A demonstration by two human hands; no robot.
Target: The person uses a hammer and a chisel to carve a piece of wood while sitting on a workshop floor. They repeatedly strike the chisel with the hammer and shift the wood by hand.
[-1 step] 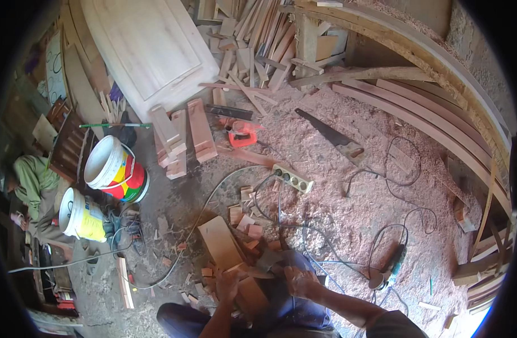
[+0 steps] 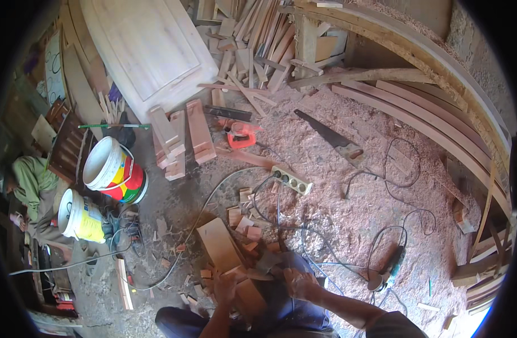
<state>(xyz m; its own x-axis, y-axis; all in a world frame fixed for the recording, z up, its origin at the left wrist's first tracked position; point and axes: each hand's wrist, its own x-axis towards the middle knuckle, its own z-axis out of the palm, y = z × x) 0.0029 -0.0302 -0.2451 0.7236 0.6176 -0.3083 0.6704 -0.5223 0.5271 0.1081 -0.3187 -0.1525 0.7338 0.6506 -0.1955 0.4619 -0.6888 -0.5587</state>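
Your left hand [image 2: 224, 286] at the near edge of the board [image 2: 218, 242], grip indeterminable; your right hand [image 2: 302, 283] curled, any contents indistinct.

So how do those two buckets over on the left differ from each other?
Size: the bigger bucket looks clearly larger than the smaller bucket.
Colour: the bigger bucket's side shows red, green and yellow, while the smaller bucket's is mainly yellow.
Place: the bigger bucket sits higher in the picture; the smaller bucket is below it and further left.
Shared: both have white rims and open tops.
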